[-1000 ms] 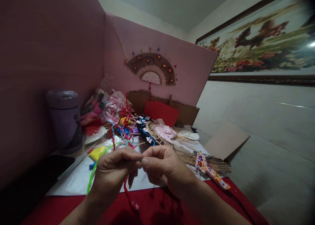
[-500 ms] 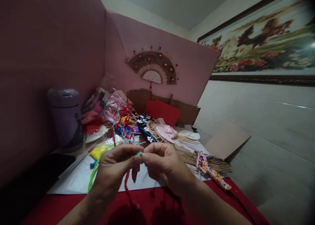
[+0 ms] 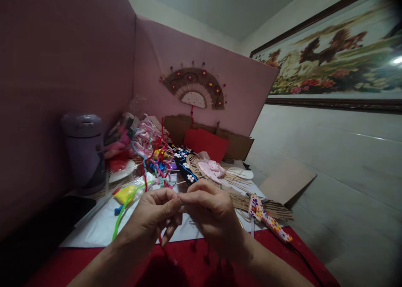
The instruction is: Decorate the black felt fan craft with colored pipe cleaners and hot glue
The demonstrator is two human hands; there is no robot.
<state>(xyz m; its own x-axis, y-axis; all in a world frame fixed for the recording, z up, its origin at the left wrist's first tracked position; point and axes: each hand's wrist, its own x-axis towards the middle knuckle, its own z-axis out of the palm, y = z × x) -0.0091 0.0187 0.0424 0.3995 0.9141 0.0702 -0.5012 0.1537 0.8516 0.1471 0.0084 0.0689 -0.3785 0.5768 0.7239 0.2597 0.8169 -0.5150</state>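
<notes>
My left hand [image 3: 157,209] and my right hand [image 3: 216,213] meet over the table's near side, fingertips touching. Between their pinched fingers is a small green lump [image 3: 182,203], mostly covered now; it looks like soft clay, but I cannot be sure. A red fuzzy stem [image 3: 161,239] hangs below my left fingers. Just beyond the hands lies a black fan with white flowers [image 3: 186,165], its ribs made of thin sticks. A bright green fuzzy stem [image 3: 121,221] curves to the left of my left wrist, beside a yellow packet [image 3: 124,194].
A purple flask [image 3: 83,153] stands at the left. A flower-patterned glue gun [image 3: 271,222] lies at the right on corrugated cardboard [image 3: 279,208]. Red card [image 3: 205,143] leans at the back, below a decorated fan [image 3: 194,86] on the pink panel. White paper [image 3: 91,230] covers part of the red cloth.
My right hand has turned, and its fingers now reach over the left fingertips. The green lump, plainly seen before, is now nearly hidden. The view has shifted slightly.
</notes>
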